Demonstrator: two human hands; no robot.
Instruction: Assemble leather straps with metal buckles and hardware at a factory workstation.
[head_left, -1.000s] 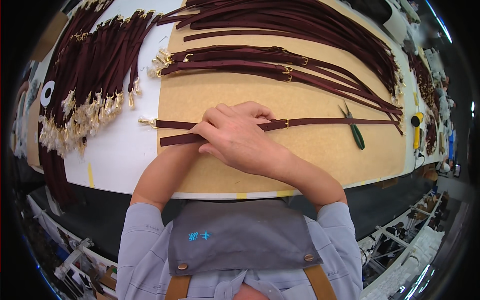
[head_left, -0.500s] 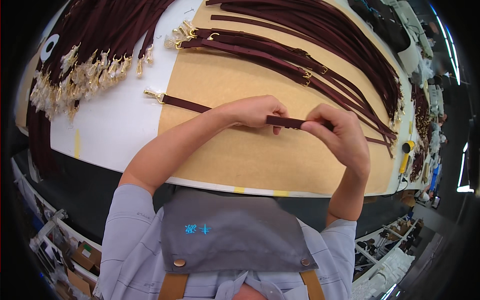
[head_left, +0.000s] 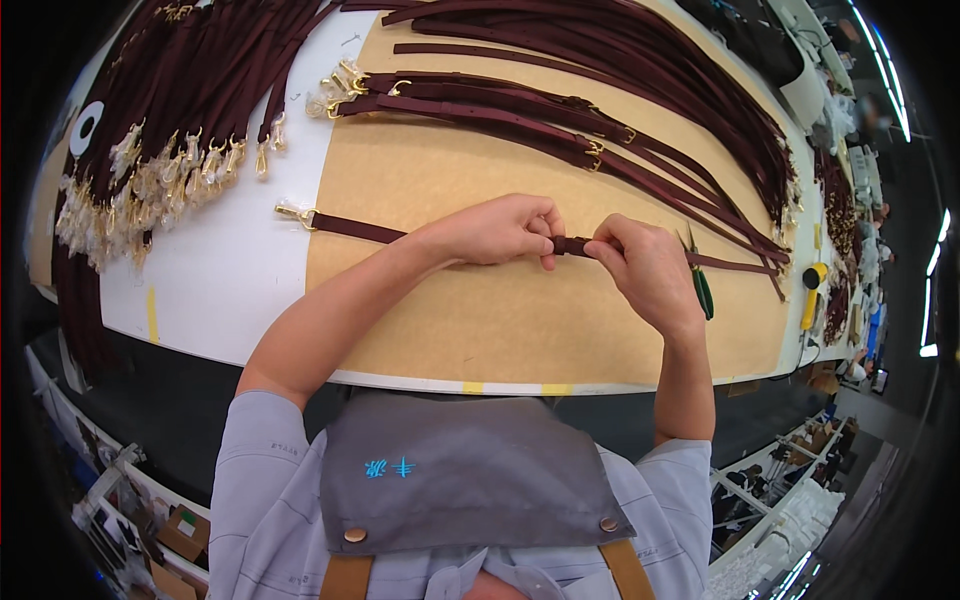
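A dark maroon strap (head_left: 355, 229) runs across the tan sheet, with a gold clasp (head_left: 297, 216) in clear wrap at its left end. My left hand (head_left: 505, 232) pinches the strap near its middle. Just to the right, my right hand (head_left: 645, 265) grips the same strap between thumb and fingers. A short, thicker section of the strap shows between the two hands; its details are too small to make out. Scissors with dark green handles (head_left: 703, 292) lie beside my right hand, partly hidden by it.
Finished-looking straps with gold buckles (head_left: 593, 154) lie beyond my hands. A large bundle of maroon straps (head_left: 690, 90) curves along the far right. At the left, many straps end in wrapped gold clasps (head_left: 150, 185). A yellow tool (head_left: 810, 298) lies at the right edge.
My right hand has moved left and slightly down, closer to my left hand. The strap's raised loose end no longer shows, and the scissors have come into view.
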